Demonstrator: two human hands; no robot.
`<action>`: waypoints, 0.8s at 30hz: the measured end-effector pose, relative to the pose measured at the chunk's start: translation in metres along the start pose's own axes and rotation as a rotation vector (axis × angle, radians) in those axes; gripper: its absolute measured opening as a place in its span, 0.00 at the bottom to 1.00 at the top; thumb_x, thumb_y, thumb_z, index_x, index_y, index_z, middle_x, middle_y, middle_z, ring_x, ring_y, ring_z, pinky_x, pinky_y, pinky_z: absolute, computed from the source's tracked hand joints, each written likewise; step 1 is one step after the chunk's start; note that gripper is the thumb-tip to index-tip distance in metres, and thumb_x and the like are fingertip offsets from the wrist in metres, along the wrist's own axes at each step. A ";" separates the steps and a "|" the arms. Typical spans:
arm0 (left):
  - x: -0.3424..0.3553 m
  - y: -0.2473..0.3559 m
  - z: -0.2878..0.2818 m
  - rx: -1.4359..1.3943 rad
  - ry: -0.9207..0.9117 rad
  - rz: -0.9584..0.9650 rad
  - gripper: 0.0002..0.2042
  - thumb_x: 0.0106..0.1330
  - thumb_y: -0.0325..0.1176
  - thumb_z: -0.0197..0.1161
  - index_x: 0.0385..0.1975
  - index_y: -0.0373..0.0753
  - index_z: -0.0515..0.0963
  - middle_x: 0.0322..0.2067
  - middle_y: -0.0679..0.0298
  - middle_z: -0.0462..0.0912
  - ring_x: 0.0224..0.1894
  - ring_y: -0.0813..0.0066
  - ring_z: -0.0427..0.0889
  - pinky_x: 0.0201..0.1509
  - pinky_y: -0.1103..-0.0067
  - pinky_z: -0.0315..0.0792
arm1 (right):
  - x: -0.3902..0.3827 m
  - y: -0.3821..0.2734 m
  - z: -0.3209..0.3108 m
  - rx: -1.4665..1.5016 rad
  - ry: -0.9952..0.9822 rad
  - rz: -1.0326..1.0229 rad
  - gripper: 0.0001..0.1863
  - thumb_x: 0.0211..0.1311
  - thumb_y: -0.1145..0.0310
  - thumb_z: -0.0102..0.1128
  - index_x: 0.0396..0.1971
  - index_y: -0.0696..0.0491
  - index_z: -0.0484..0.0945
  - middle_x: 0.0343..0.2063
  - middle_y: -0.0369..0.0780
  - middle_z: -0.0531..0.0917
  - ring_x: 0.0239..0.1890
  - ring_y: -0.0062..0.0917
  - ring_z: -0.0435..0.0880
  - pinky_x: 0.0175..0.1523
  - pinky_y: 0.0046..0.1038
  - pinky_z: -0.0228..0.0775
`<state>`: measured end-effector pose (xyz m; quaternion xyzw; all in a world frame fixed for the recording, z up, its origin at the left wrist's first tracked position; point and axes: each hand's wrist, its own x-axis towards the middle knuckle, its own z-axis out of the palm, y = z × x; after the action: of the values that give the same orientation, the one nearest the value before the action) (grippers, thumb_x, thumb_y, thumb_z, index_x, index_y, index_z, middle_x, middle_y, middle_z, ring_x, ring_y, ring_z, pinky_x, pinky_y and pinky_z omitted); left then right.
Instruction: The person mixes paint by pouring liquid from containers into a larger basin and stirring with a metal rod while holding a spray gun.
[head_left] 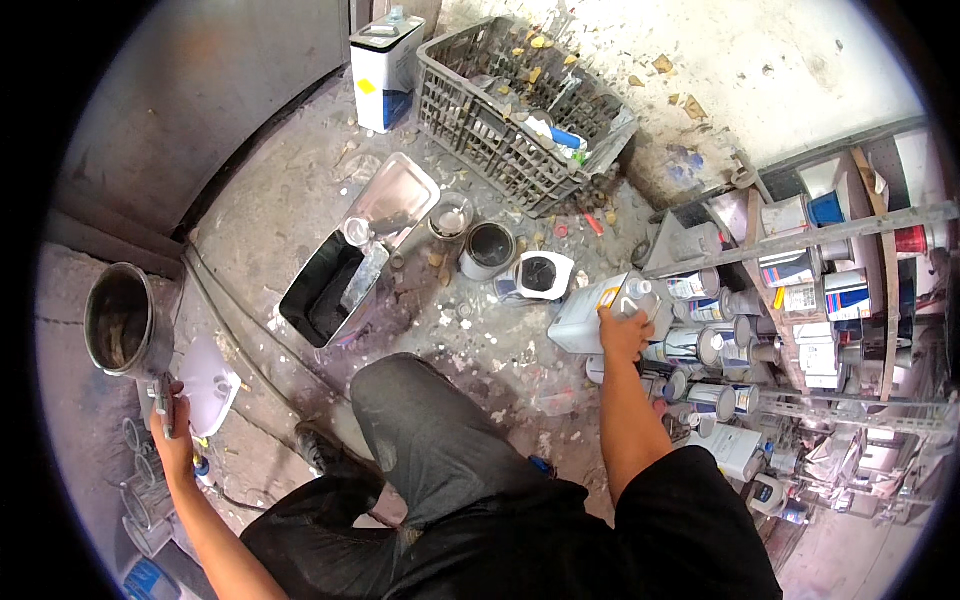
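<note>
Held out at the far left, my left hand [172, 430] is closed around the handle of what looks like a spray gun [165, 388]. Its round, open metal cup [128, 320] tips toward the camera and is dark and stained inside. On the right, my right hand [626, 334] grips the top of a rectangular silver metal can [580, 318], near its pale cap. That can rests on the floor beside the shelves. Left of it sit a white-rimmed container [545, 276] with a dark inside and an open round tin [488, 248] with dark contents.
An open rectangular tin [320, 290] lies ahead of my knees, its lid part folded back. Behind it are a grey plastic crate [500, 125] of rubbish and a tall white can [385, 80]. Shelves [800, 240] crowded with paint tins line the right. A hose [240, 345] crosses the floor.
</note>
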<state>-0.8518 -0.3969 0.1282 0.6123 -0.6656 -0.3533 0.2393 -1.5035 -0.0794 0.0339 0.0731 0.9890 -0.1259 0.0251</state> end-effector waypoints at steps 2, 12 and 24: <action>0.001 -0.008 -0.004 0.054 0.036 0.047 0.13 0.61 0.29 0.56 0.44 0.32 0.76 0.36 0.65 0.78 0.34 0.79 0.72 0.39 0.79 0.67 | -0.004 -0.003 0.004 -0.017 -0.005 -0.007 0.48 0.38 0.43 0.69 0.61 0.49 0.60 0.64 0.50 0.55 0.63 0.54 0.58 0.57 0.59 0.58; 0.002 0.009 0.001 0.080 0.050 0.053 0.10 0.59 0.27 0.60 0.40 0.34 0.77 0.32 0.64 0.80 0.34 0.75 0.75 0.40 0.77 0.69 | -0.066 -0.020 0.003 0.200 0.016 -1.119 0.26 0.58 0.60 0.60 0.54 0.56 0.70 0.52 0.52 0.73 0.55 0.44 0.72 0.59 0.41 0.64; -0.007 0.024 -0.003 0.040 0.071 0.020 0.10 0.59 0.28 0.59 0.40 0.35 0.78 0.30 0.63 0.79 0.34 0.75 0.76 0.39 0.77 0.69 | -0.248 -0.228 0.003 0.048 -0.307 -1.437 0.17 0.60 0.63 0.59 0.43 0.58 0.72 0.43 0.50 0.75 0.43 0.46 0.79 0.45 0.42 0.73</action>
<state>-0.8642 -0.3900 0.1489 0.6225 -0.6696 -0.3156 0.2541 -1.2926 -0.3326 0.1040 -0.6112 0.7753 -0.1416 0.0730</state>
